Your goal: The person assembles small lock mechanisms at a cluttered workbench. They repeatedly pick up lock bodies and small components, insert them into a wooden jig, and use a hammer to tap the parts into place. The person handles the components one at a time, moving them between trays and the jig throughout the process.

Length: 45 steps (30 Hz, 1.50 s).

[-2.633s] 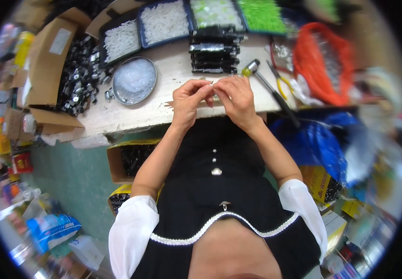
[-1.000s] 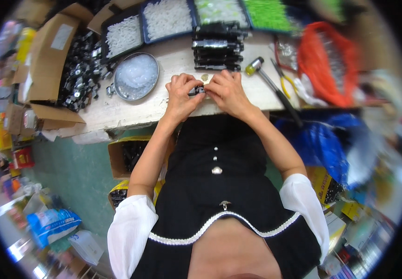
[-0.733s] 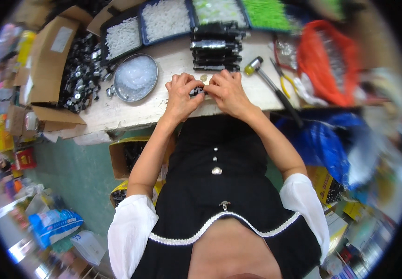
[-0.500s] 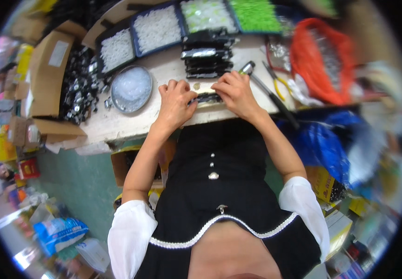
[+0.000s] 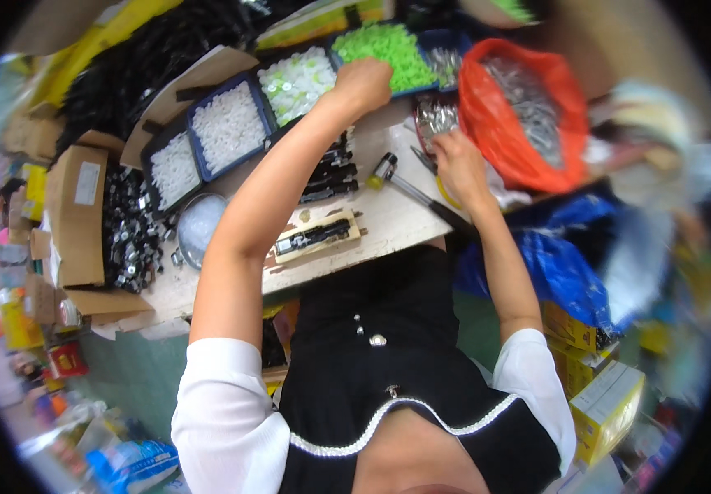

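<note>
My left hand (image 5: 364, 86) is stretched far out over the near edge of a tray of bright green small plastic parts (image 5: 392, 49). Its fingers curl down and look closed; whatever they hold is hidden. At a small red tray of shiny metal pieces (image 5: 436, 118), my right hand (image 5: 461, 167) has its fingertips drawn together; I cannot make out what is in them. A black, elongated metal assembly (image 5: 318, 238) lies in a pale wooden holder (image 5: 348, 239) near the table's front edge, with neither hand on it. Behind it is a stack of similar black assemblies (image 5: 328, 179), partly covered by my left forearm.
A hammer (image 5: 409, 188) and yellow-handled pliers lie beside my right hand. Trays of white parts (image 5: 228, 125), a round dish (image 5: 199, 224) and a carton (image 5: 80, 214) with black metal parts stand left. A red bag (image 5: 475, 99) of metal pieces sits right.
Both hands have left the black assembly in the wooden holder. The left has reached forward to the green parts, the right has moved right to the metal pieces. The view has shifted and turned.
</note>
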### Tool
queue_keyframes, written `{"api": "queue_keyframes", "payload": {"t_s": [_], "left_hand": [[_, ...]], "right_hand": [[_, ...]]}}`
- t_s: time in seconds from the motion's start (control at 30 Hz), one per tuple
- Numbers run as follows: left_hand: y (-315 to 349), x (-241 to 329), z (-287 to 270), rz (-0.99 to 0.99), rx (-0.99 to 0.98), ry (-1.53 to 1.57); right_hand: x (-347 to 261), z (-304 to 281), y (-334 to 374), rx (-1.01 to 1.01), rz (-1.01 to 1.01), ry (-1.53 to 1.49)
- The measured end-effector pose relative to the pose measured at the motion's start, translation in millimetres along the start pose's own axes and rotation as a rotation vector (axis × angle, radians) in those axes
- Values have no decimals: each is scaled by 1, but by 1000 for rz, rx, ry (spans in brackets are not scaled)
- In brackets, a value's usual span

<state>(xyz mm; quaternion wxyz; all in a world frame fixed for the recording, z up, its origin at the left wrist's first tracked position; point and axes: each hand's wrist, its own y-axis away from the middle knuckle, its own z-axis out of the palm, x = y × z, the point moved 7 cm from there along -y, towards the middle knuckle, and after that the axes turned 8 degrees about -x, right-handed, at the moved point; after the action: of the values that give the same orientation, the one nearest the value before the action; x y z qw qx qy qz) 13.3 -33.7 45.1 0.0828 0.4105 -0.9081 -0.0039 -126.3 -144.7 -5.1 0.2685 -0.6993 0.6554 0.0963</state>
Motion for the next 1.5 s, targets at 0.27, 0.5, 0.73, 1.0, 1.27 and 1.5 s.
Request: {"api": "queue_keyframes", "payload": {"t_s": [0.27,0.5,0.73,1.0,1.27,1.5], "left_hand": [[-54,-31,31,-78,69,-69],[-42,-50,13,1,88,369],[-1,-50,-20,-40,227,1176],[132,-9,2,3,211,1741],[220,5,70,233,246,2164],[244,5,68,279,350,2179]], "right_hand": [[28,21,-39,-115,128,398],[22,18,-39,-105,72,326],[19,6,-36,-19,53,294],[-11,-11,-20,-14,-53,-431],[-114,11,25,-454,40,-1225],[-141,32,41,-497,99,-1369]]}}
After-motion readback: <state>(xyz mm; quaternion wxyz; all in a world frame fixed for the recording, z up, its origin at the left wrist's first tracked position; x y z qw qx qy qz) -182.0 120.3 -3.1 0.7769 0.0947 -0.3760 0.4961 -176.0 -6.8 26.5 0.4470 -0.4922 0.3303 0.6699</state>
